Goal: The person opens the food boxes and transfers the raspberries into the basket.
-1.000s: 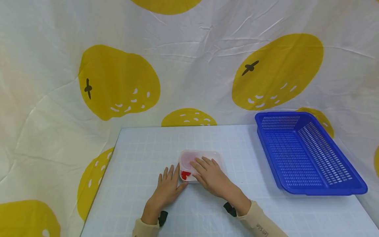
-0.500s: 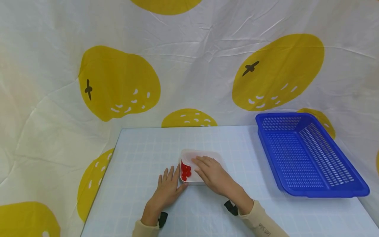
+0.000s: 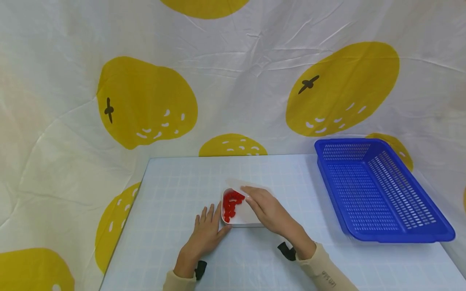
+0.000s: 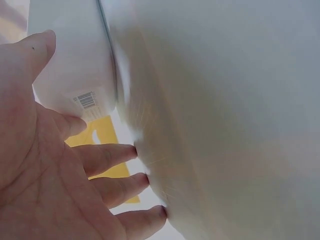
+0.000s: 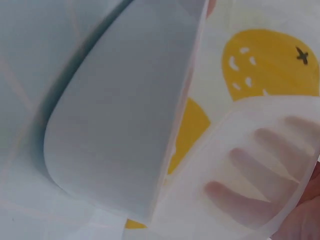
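A white rectangular plastic container (image 3: 247,220) sits on the table, with several small red pieces (image 3: 229,207) inside its left part. My right hand (image 3: 267,210) holds the translucent lid (image 5: 195,200), which is lifted at the left and tilted above the container. Through the lid, the right wrist view shows my fingers (image 5: 245,205) on its far side; the thumb is hidden there. My left hand (image 3: 207,232) lies with spread, straight fingers against the container's left side. In the left wrist view, its thumb and index finger border the container (image 4: 75,70), near a printed barcode.
A blue perforated plastic basket (image 3: 378,202) stands at the right of the table (image 3: 174,182), which has a pale checked cover. Behind hangs a white cloth (image 3: 240,81) printed with large yellow fruit shapes.
My right hand has raised the lid's left end and drawn it back to the right, uncovering more red pieces. The left hand has stayed in place beside the container.
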`<state>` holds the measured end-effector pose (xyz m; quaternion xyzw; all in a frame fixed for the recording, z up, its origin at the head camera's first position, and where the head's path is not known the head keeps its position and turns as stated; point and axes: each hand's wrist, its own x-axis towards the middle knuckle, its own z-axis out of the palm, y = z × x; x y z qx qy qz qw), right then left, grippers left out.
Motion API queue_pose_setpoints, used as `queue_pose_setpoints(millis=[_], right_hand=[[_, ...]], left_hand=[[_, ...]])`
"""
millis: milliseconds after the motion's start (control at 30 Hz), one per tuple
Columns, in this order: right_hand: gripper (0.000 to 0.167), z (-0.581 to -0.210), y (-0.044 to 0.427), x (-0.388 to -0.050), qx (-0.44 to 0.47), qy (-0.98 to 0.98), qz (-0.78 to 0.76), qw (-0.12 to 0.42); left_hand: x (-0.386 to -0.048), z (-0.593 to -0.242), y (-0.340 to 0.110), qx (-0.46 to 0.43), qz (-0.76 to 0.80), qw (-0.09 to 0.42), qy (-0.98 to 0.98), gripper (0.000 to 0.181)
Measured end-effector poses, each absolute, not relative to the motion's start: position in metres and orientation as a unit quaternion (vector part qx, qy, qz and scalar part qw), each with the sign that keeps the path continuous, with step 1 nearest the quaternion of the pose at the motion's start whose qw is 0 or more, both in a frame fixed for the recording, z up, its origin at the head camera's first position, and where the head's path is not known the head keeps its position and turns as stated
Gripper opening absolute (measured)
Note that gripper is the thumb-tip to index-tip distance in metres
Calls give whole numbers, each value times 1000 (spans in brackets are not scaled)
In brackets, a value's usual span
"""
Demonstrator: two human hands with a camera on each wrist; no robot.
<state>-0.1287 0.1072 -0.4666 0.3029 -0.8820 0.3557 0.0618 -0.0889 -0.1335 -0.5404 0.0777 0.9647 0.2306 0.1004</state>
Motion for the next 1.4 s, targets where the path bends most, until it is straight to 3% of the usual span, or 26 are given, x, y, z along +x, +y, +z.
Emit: queue_pose_setpoints(millis=[267,467,700,1167,1400], right_hand=[[41,-457,134,-146,226,-841,483,89],[50,-460,170,-169,153,-754,639,15],[63,-479,206,-195,2,-656,753,-59],[59,-519,236,-224,-105,-605,776,-145],[63,-533,241,-233,-131,-656,730,-142]], left_hand=[[-89,-540,-132,67,226,106,966,88],[-90,-540,-131,63,222,109,967,90],[-90,-540,-131,63,221,101,968,89],[-91,-539,-131,67,227,108,965,89],[-90,-539,-132,65,223,114,966,89]])
